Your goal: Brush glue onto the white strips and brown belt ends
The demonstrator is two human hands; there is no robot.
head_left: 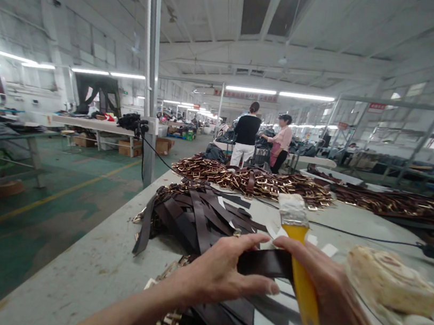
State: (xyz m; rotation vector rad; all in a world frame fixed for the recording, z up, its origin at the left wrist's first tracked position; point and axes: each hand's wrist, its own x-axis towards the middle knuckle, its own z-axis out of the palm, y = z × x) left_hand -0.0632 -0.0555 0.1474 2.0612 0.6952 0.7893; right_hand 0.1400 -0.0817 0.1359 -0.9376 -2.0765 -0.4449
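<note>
My right hand (pixel 329 286) is closed on a paintbrush with a yellow handle (pixel 302 271); its bristles point up and are coated with something whitish. A dark brown leather strap (pixel 267 262) runs between my two hands, its right end against my right fingers. My left hand (pixel 222 265) is around the strap's left part, thumb and forefinger stretched apart; its other fingers are hidden. Below both hands lies a pile of dark straps (pixel 218 324) with pale undersides and gold-coloured metal parts. Another heap of dark straps (pixel 189 215) lies just beyond my left hand.
A cream-coloured, crusted block-like container (pixel 394 279) stands at the right. Heaps of brown straps with gold buckles (pixel 254 181) line the table's (pixel 77 266) far side. A black cable (pixel 368 237) crosses it. A metal post (pixel 149 67) rises beyond; two people (pixel 247 134) stand farther off.
</note>
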